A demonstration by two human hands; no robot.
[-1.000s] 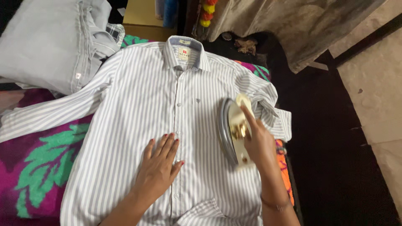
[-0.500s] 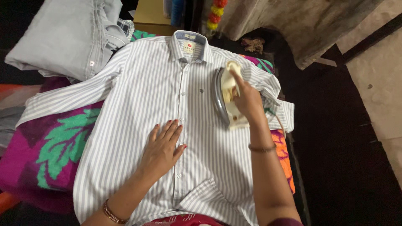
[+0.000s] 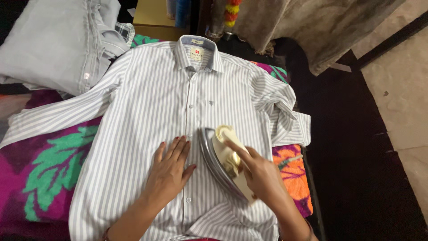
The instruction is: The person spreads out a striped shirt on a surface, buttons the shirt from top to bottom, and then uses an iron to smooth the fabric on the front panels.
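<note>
A grey-and-white striped shirt (image 3: 147, 102) lies buttoned and face up on a bright floral blanket (image 3: 44, 174), collar at the far end. My left hand (image 3: 169, 172) presses flat on the shirt front, just left of the button line, fingers spread. My right hand (image 3: 261, 176) grips the cream handle of a metal iron (image 3: 218, 163), which rests on the shirt's right front panel close beside my left hand. The shirt's right sleeve is folded at the blanket's right edge.
A pale grey garment (image 3: 53, 44) is piled at the far left. A yellowish box (image 3: 154, 13) and a brown draped cloth (image 3: 312, 27) stand beyond the collar. Dark floor (image 3: 356, 156) runs along the right side, with lighter floor (image 3: 401, 89) further out.
The iron and my right hand have slid down the shirt's right front, from near the chest toward the hem. My left hand stays flat on the front.
</note>
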